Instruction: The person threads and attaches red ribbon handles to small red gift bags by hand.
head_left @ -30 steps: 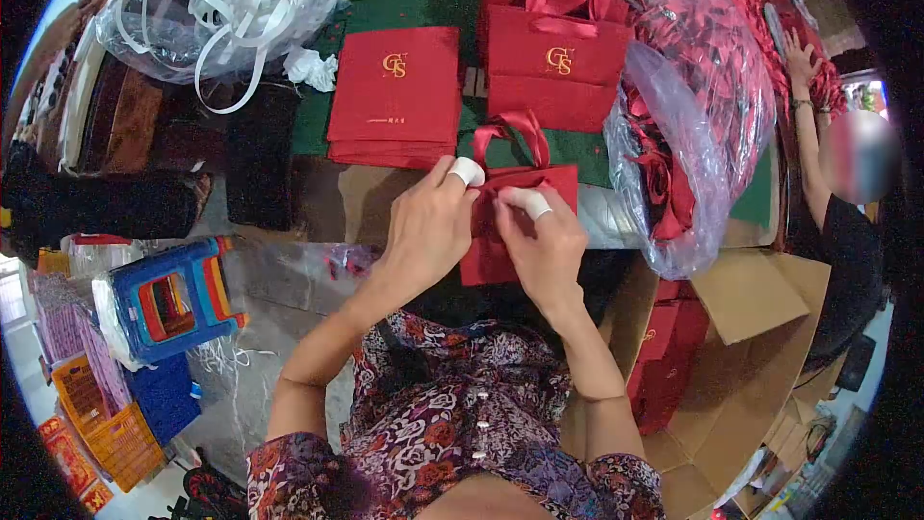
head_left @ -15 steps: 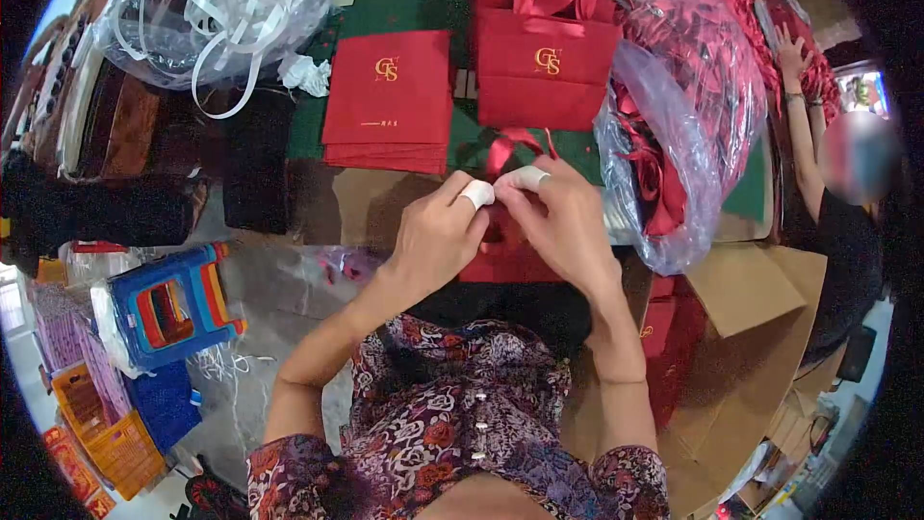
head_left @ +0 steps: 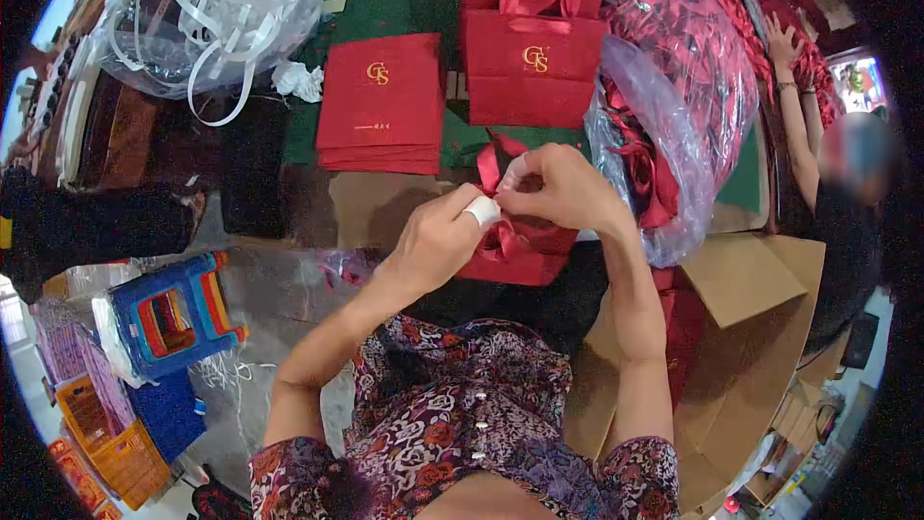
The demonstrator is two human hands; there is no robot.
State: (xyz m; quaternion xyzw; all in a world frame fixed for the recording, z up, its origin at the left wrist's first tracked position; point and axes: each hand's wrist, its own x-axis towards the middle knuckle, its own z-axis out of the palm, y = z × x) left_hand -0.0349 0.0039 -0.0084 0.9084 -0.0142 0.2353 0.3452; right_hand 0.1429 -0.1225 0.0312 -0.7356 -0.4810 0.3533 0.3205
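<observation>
Both hands meet over a red paper bag (head_left: 525, 265) at the table's near edge. My left hand (head_left: 445, 236), with white tape round a finger, pinches a red ribbon (head_left: 490, 166) at the bag's top. My right hand (head_left: 558, 188), also taped, closes its thumb and forefinger on the same ribbon close beside the left fingertips. A ribbon loop stands up behind the fingers, and other ribbon hangs on the bag's front. The exact spot where the fingertips grip is partly hidden.
Flat red bags (head_left: 380, 101) lie stacked beyond my left hand. Ribboned red bags (head_left: 532, 63) stand behind. A plastic sack of red ribbons (head_left: 688, 87) is at right, a bag of white straps (head_left: 217, 19) at left. An open cardboard box (head_left: 741, 327) is below right; a co-worker (head_left: 847, 241) works beyond.
My right hand has lifted and turned slightly, drawing the ribbon up. The left hand stays low at the bag. More of the bag's front and hanging ribbon now shows.
</observation>
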